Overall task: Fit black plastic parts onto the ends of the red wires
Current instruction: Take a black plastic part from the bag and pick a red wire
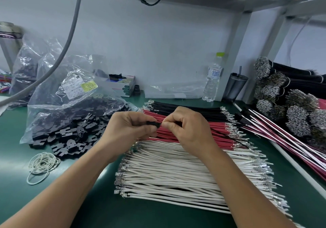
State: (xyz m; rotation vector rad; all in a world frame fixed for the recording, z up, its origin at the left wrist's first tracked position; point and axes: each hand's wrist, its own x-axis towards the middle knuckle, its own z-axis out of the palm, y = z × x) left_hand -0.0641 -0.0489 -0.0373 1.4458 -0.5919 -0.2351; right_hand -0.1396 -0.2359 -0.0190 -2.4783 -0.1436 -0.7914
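Observation:
My left hand (129, 128) pinches a small black plastic part (153, 123) above the middle of the green mat. Right beside it, my right hand (188, 128) pinches a thin wire whose end meets the part; the wire's colour is hidden by my fingers. Under both hands lies a row of red wires (202, 132) with metal terminals. A heap of loose black plastic parts (74, 137) spills from a clear bag (70, 102) on the left.
Black wires (187, 108) lie behind the red ones, white wires (176, 173) in front. Rubber bands (42, 164) lie at the left. A water bottle (211, 81) and dark cup (234, 87) stand at the back wall. Bundled wires (289, 107) are stacked at the right.

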